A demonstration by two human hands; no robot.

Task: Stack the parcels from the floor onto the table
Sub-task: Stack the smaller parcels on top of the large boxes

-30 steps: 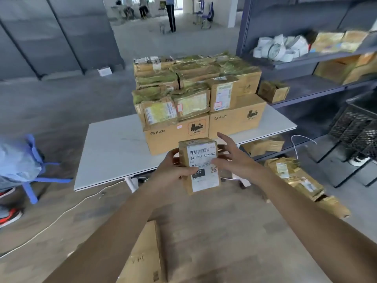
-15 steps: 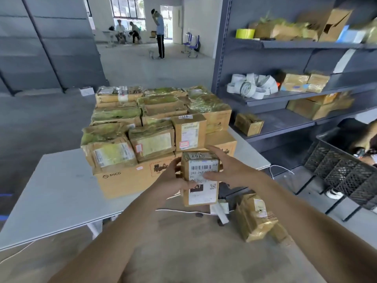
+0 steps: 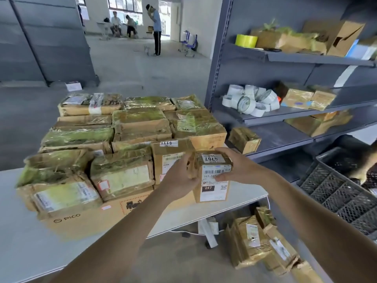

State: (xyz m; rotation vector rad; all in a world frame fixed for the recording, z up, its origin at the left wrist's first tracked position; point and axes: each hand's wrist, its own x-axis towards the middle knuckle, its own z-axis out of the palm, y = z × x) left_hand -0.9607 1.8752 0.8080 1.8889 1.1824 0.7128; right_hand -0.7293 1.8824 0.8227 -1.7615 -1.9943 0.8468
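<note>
– Over the right end of the counter, the small parcel is up off the floor. It's upright, with its printed label facing the person, and it's clasped from both sides.

– What's the grip like?

– It's a bit blurred on one side, but the left hand is wrapped round the parcel's left edge. Over on the other side, the right hand has its fingers curled over the top corner and its thumb laid across the barcode. I'd say two hands because the box is tall and narrow and would twist in one.

– And where is it, exactly?

– Front right of the stack, just beside the box marked 6131. I can't tell whether its base is touching the counter or hanging just above it.

– Why that spot?

– My read is that the pile is packed tight, with big cartons underneath and wrapped boxes crowded on top. That right-hand end looks like the free space. Holding it upright with the label out would also let it slide in flush against its neighbour.

– Is there much left to do?

– More parcels lie on the floor below that end of the counter, near the shelf. So the job looks well along, but it isn't finished.

– Any risk?

– The counter's front edge is close. Set too far forward, a tall box like this could topple off.
</note>
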